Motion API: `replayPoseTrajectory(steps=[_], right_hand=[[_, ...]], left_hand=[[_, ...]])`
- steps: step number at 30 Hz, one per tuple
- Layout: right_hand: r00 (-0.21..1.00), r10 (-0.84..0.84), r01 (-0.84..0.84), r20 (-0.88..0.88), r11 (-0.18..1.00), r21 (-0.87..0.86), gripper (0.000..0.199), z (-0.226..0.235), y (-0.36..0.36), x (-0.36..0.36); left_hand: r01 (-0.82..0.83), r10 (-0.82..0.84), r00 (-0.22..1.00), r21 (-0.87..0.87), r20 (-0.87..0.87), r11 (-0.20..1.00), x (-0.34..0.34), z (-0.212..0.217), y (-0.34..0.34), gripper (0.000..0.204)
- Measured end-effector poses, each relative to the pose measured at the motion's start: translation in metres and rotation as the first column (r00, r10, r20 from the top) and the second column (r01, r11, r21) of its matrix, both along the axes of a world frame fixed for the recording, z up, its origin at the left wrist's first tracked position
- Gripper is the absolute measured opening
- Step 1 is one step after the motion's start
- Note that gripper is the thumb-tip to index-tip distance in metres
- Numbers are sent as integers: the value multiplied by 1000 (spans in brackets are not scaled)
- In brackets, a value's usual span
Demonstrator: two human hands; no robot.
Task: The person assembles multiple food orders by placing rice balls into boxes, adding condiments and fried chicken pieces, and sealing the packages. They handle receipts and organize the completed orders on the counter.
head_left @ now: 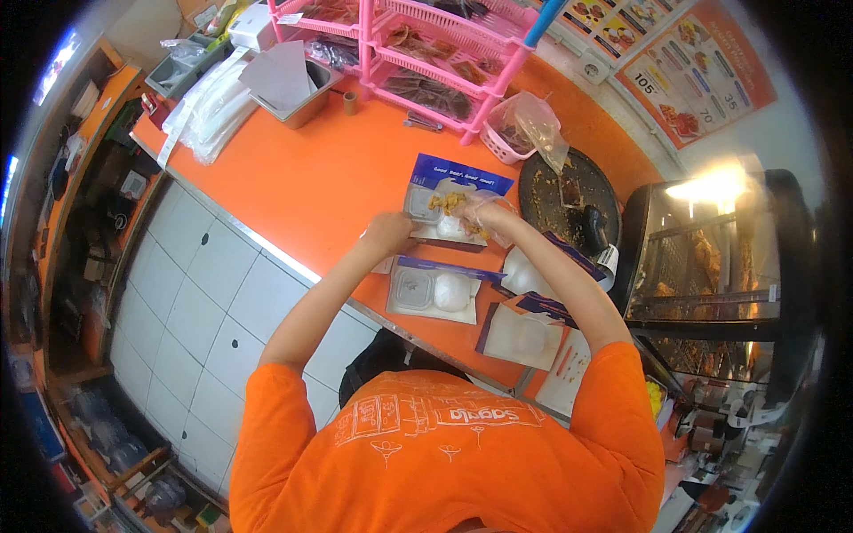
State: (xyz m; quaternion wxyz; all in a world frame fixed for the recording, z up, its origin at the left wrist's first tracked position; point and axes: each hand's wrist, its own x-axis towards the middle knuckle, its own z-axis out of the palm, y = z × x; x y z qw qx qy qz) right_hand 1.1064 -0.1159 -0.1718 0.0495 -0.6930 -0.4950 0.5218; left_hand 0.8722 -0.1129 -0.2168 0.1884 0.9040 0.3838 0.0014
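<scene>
My right hand (pixel 489 216), in what looks like a clear plastic glove, grips a piece of fried chicken (pixel 446 202) over an open blue and white food box (pixel 480 180). My left hand (pixel 388 234) is closed at that box's left edge, its fingertips partly hidden. Inside the box are a clear plastic tub (pixel 418 201) and a white wrapped bundle (pixel 450 226). Closer to me, a second open box (pixel 402 305) holds a similar tub (pixel 414 287) and a round white bundle (pixel 452 292).
More boxes (pixel 514 351) lie near my right forearm. A round dark tray (pixel 544 197) with crumbs stands to the right, beside a lit glass display case (pixel 702 253). Behind are a pink tiered rack (pixel 367 44), a metal container (pixel 306 108) and plastic bags (pixel 206 115).
</scene>
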Motion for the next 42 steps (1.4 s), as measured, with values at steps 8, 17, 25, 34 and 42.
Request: replayPoseTrajectory(steps=[8, 17, 25, 34, 42], right_hand=[[827, 352, -461, 439, 871, 171, 58, 30, -23, -45], [721, 400, -652, 566, 669, 356, 35, 47, -21, -43], [506, 595, -785, 625, 618, 47, 24, 52, -22, -48], [448, 528, -811, 722, 580, 80, 23, 45, -12, -48], [546, 581, -744, 604, 668, 30, 27, 36, -16, -61]], left_hand=[[-42, 116, 944, -233, 310, 971, -36, 25, -14, 24], [-34, 91, 946, -182, 312, 983, -40, 35, -22, 27], [-48, 117, 918, -188, 379, 981, -38, 26, -20, 28], [-227, 363, 787, -312, 499, 922, -54, 41, -35, 22], [-281, 390, 878, -359, 279, 890, -88, 77, -87, 20]])
